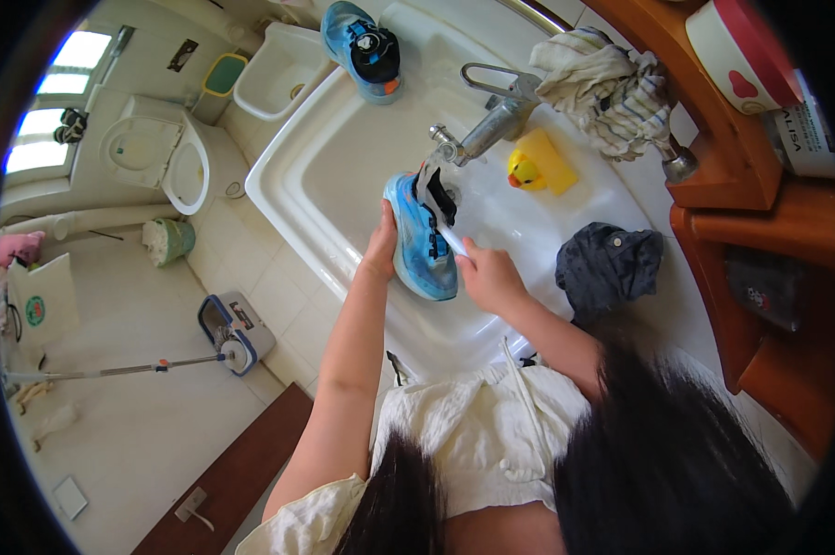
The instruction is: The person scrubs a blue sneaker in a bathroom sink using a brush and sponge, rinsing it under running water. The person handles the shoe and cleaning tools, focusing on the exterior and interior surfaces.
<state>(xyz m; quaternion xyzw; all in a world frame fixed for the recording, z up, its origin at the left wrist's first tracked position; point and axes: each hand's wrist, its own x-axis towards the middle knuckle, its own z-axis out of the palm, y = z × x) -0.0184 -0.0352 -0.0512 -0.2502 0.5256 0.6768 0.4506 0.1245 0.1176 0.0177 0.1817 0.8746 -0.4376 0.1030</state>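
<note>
A wet light-blue sports shoe (416,239) is held over the white sink basin (334,159), its opening under the chrome faucet (493,128). My left hand (382,243) grips the shoe along its left side. In my right hand (490,277) is the pale handle of a brush (450,239), angled toward the shoe's tongue and laces; its head is hidden in or behind the shoe. Water runs from the spout onto the shoe's opening. The matching blue shoe (363,52) rests on the sink's far left rim.
A yellow rubber duck (526,171) and yellow sponge (552,161) lie right of the faucet. Dark crumpled cloth (608,267) sits on the right rim; a striped cloth (604,90) hangs above. A wooden shelf (702,243) stands right, a mop bucket (240,333) on the floor left.
</note>
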